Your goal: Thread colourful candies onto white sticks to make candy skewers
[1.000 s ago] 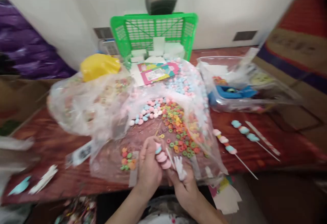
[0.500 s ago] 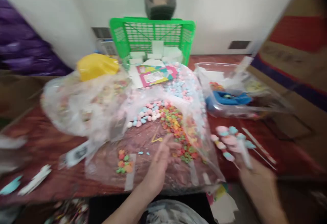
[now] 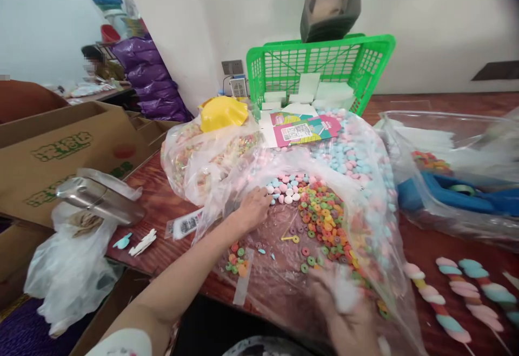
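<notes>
Low in front, seemingly gripped one blurred white bundle (image 3: 345,290) with the right hand (image 3: 352,323). Right of those fingers, counted three skewers (image 3: 436,303). Farther off, reached with the left hand (image 3: 254,209) to uncountable marshmallows (image 3: 288,192), likely picking; could not tell whether open or closed. Next, needed a light pinch. Past those fingertips, saw one basket (image 3: 311,45).
</notes>
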Available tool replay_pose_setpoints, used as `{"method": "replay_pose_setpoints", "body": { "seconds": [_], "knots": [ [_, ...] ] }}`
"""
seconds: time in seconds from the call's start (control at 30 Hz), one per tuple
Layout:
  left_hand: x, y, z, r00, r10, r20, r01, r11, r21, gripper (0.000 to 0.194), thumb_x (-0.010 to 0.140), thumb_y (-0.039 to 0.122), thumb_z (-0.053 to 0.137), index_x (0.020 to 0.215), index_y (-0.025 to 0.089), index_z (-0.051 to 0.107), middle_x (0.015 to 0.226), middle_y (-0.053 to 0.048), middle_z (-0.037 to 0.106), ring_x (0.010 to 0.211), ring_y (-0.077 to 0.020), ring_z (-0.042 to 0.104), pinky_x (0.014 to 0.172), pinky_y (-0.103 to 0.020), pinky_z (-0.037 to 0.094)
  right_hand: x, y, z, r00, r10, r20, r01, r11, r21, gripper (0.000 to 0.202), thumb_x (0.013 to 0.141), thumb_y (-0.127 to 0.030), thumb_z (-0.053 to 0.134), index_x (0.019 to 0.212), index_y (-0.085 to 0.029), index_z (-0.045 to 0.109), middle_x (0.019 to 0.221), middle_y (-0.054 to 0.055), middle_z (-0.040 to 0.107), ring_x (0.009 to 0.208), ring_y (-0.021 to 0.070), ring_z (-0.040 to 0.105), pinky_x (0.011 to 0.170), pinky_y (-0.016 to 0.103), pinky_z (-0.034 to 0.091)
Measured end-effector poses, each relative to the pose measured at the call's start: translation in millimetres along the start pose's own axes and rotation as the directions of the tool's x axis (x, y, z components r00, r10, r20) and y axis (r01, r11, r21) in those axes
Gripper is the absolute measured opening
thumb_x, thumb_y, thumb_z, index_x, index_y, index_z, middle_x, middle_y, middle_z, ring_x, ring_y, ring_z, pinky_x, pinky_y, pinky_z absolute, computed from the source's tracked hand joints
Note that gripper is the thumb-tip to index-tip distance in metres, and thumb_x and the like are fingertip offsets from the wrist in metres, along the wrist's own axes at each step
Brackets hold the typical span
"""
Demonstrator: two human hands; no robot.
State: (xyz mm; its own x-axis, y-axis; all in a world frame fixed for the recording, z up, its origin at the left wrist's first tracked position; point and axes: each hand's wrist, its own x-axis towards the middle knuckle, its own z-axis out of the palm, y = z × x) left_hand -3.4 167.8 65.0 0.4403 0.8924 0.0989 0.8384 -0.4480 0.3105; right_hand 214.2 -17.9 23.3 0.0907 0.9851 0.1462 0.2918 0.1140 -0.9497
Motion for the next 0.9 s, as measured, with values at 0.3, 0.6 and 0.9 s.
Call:
{"method": "replay_pose_setpoints", "body": {
  "seconds": [0.3,0.6,0.9],
  "knots": [
    [-7.7,11.5,6.7,0.999,0.017,-0.050,-0.029,0.971,-0.237,0.017,0.087,0.017,0.053,0.085,0.015,0.069,0.082,-0.006,0.066,0.082,-0.0177,0.058,0.080,-0.031,0.047,15.3,3.2,34.5,0.977,0.085,0.196,-0.071,0.994,-0.078,0.037,0.092,-0.047,0.048,0.084,-0.021,0.073,0.068,0.004,0.066,0.065,0.0194,0.061,0.062,0.027,0.051],
    [-63.0,78.7,3.4,0.916,-0.398,0.049,0.045,-0.020,-0.999,0.021,0.071,0.032,0.077,0.082,0.014,0.075,0.066,-0.002,0.067,0.056,-0.0088,0.056,0.055,-0.020,0.044,34.7,-14.5,25.1,0.963,0.101,0.251,-0.081,0.993,-0.090,0.045,0.093,-0.047,0.042,0.059,-0.022,0.056,0.051,0.000,0.051,0.049,0.0159,0.047,0.050,0.027,0.036],
    [-70.5,87.7,17.7,0.914,-0.406,-0.027,-0.017,0.028,-0.999,0.019,0.076,0.030,0.074,0.088,0.016,0.074,0.067,-0.001,0.067,0.056,-0.0080,0.055,0.056,-0.019,0.046,16.9,-7.3,17.6,0.924,0.219,0.315,-0.243,0.969,0.036,0.052,0.092,-0.055,0.044,0.061,-0.017,0.061,0.055,0.000,0.054,0.052,0.0125,0.048,0.051,0.024,0.036]
  ]
}}
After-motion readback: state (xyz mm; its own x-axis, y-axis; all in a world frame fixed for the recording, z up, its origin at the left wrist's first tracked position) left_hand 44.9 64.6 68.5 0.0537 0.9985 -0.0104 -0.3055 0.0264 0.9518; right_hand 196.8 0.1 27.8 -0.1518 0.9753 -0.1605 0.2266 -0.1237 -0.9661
